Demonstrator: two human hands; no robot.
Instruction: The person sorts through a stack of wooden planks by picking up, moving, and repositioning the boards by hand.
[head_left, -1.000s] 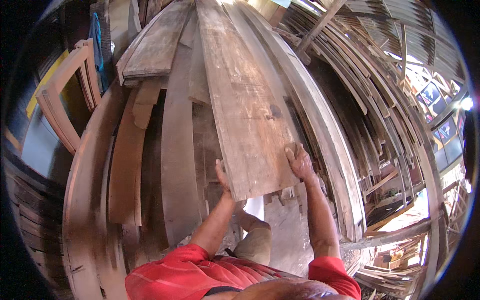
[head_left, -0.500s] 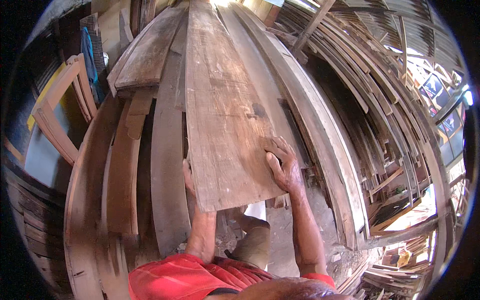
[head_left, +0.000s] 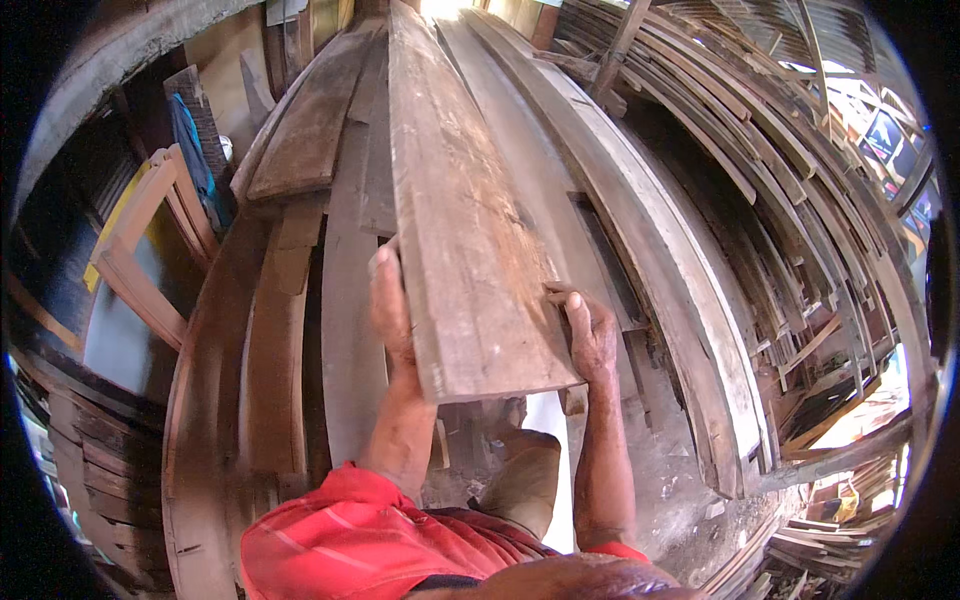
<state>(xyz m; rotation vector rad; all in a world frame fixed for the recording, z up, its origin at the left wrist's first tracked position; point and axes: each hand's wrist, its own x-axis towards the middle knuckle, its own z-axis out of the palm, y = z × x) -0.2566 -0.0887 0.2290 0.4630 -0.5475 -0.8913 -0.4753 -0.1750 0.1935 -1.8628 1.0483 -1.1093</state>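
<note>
- Wide brown plank (head_left: 480, 260): runs lengthwise down the middle of the view, near end between the two hands, far end toward the top edge; a rougher orange-brown patch shows along its right side.
- Left hand (head_left: 392, 310): at the plank's left edge near its close end, gripping that edge; thumb side faces up, most fingers hidden, so their exact bend cannot be told.
- Right hand (head_left: 594, 338): on the right edge, slightly curled, thumb and forefinger near each other at the edge; other fingers partly hidden.
- Near end of plank: above the person's bent leg (head_left: 525, 480), just beyond the red shirt (head_left: 365, 525).
- Left: more long boards (head_left: 277, 370), a wooden frame (head_left: 140, 260), a blue cloth (head_left: 190, 145).
- Right: a stack of thin boards (head_left: 720, 130).
</note>
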